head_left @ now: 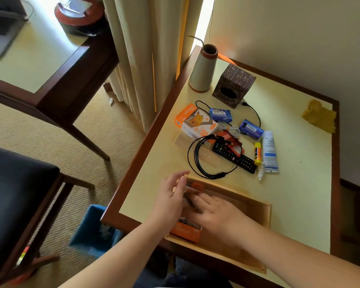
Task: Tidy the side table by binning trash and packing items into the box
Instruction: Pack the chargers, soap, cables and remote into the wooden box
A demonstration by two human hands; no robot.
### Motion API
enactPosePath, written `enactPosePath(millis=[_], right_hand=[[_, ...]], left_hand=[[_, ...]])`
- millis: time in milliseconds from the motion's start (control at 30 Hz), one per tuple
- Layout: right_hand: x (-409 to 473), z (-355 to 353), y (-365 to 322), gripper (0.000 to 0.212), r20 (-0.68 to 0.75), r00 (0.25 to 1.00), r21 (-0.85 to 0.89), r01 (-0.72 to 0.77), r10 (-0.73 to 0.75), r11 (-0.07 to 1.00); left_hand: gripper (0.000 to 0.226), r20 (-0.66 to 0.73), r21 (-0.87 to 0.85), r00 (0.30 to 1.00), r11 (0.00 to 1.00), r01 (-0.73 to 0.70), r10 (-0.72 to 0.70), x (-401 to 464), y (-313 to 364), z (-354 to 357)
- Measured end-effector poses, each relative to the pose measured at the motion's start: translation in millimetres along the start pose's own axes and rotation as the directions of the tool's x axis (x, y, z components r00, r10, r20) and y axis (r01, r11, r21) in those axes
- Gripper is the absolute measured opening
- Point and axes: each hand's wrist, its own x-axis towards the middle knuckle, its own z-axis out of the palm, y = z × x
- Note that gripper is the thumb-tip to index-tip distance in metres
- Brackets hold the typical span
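Your hands both reach into wooden box [260,217] at near table edge. Left hand [170,196] fingers straight, relaxed, at box's far-left corner. Right hand [214,213] flat, fingers spread over blurred items inside. Box holds one orange pack [185,232], one round orange thing [196,186]. Blue bin [92,229] on floor, left of side table [299,194]. Beyond: one remote [234,157], one black cable [195,161], one charger box [195,122], two blue packets, one tube [270,151], one glue stick [257,153]. Farthest: tissue box [234,85], vase [203,68].
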Motion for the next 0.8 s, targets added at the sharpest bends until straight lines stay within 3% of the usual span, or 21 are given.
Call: enactPosePath(millis=[100,167,233,300,400,500,600,800], right_hand=[[-0.1,-30.1,2.5,0.018,-0.085,0.983,-0.077,0.158,-0.165,0.984],[7.8,-56.2,19.1,0.013,-0.255,0.944,-0.089,0.194,-0.210,0.977],[25.6,-83.3,43.8,0.014,-0.429,0.897,-0.031,0.099,-0.102,0.995],[52.0,-106.1,71.4,0.020,-0.482,0.869,0.073,-0.083,0.108,0.994],[99.6,-125.8,113.7,0.056,-0.230,0.847,0.236,-0.429,0.479,0.872],[138.8,-124.2,140.4,0.084,-0.009,0.756,0.302,-0.622,0.655,0.722],[162.1,-111.2,147.2,0.095,0.051,0.702,0.252,-0.697,0.710,0.671],[173.8,-104.8,154.6,0.081,-0.049,0.679,0.298,-0.690,0.733,0.659]], left_hand=[[0.025,-0.029,0.038,0.999,0.999,-0.016,0.018,-2.0,1.7,1.6],[0.024,-0.035,0.043,0.999,0.999,-0.024,0.026,-2.7,2.9,2.7],[0.023,-0.040,0.039,0.999,0.999,-0.021,0.023,-4.4,5.1,2.4],[0.023,-0.046,0.047,0.999,0.999,-0.011,0.013,-6.4,6.6,1.4],[0.024,-0.054,0.076,0.999,0.997,-0.001,0.006,-7.8,8.0,1.3],[0.024,-0.051,0.089,0.999,0.996,0.016,-0.012,-7.8,8.7,0.7],[0.024,-0.046,0.102,0.999,0.995,0.015,-0.010,-8.8,9.7,-1.3],[0.024,-0.046,0.062,0.999,0.998,0.023,-0.020,-10.1,12.1,-1.0]])
